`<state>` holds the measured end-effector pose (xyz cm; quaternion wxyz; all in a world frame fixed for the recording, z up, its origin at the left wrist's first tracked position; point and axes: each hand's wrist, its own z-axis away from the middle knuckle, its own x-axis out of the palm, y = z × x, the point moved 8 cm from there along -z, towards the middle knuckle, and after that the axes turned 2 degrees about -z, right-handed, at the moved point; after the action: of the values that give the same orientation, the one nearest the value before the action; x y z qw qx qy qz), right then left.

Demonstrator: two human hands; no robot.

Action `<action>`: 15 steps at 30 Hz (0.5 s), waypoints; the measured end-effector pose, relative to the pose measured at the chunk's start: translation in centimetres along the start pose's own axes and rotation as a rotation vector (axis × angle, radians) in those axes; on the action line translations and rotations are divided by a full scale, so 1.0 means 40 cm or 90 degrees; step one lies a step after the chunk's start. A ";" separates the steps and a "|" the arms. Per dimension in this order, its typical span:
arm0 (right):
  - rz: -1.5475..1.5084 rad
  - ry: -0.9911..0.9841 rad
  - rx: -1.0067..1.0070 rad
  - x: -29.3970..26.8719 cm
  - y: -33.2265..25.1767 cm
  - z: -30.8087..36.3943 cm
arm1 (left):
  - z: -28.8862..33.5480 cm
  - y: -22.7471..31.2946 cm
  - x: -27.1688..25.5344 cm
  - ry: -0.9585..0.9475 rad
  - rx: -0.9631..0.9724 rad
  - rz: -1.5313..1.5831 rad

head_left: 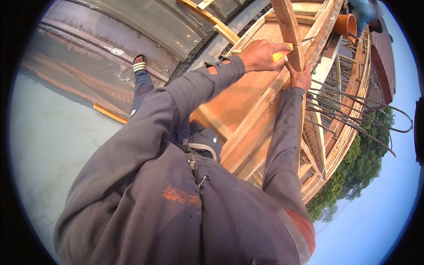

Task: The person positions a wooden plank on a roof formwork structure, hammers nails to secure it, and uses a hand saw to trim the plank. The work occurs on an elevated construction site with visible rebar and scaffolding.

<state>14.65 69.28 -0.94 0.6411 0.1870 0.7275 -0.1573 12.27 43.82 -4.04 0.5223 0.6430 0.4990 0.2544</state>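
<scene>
My left hand (260,55) is closed around a yellow tool (282,54) and presses it against an upright wooden post (289,28). My right hand (300,77) grips the same post just below, where it meets the sloping wooden formwork boards (247,101). Both arms are in grey sleeves; the left sleeve is torn near the wrist. The part of the yellow tool inside my fist is hidden.
Bent steel rebar (353,110) sticks out to the right of the post. An orange pipe end (346,24) and another person's blue clothing (364,11) are at the top right. My sandalled foot (139,64) rests on concrete. Treetops (353,176) lie far below on the right.
</scene>
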 end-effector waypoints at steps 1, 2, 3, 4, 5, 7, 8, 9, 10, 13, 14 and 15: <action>-0.003 -0.042 0.020 0.017 0.026 0.030 | 0.049 0.011 -0.025 -0.013 -0.007 0.015; -0.004 -0.032 0.005 0.017 0.034 0.037 | 0.098 0.021 -0.054 -0.016 -0.010 0.028; -0.012 -0.014 0.002 0.021 0.041 0.042 | 0.196 0.041 -0.109 -0.017 -0.001 0.020; -0.014 0.003 -0.002 0.019 0.051 0.051 | 0.314 0.075 -0.168 -0.017 0.008 0.018; -0.006 0.002 0.006 0.006 0.036 0.056 | 0.398 0.103 -0.225 -0.011 -0.002 0.020; -0.016 0.012 0.007 0.002 0.032 0.064 | 0.415 0.111 -0.234 -0.037 -0.031 -0.006; -0.020 0.016 0.010 0.002 0.036 0.067 | 0.347 0.079 -0.179 -0.081 -0.046 -0.034; -0.009 0.039 0.002 -0.002 0.022 0.068 | 0.276 0.053 -0.129 -0.117 -0.062 -0.066; -0.017 0.025 0.008 -0.001 0.003 0.064 | 0.182 0.012 -0.083 -0.058 -0.031 -0.038; -0.030 0.023 0.008 -0.006 0.002 0.058 | 0.054 -0.011 0.001 0.016 0.013 -0.005; -0.026 0.034 -0.004 -0.007 0.008 0.052 | 0.043 -0.014 -0.004 0.008 0.025 0.002; -0.022 0.038 -0.015 -0.005 0.011 0.056 | 0.046 -0.014 -0.011 0.000 0.029 0.008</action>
<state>16.84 68.60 -1.01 0.6186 0.1712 0.7512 -0.1540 13.46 42.64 -5.06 0.5060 0.6580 0.5006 0.2458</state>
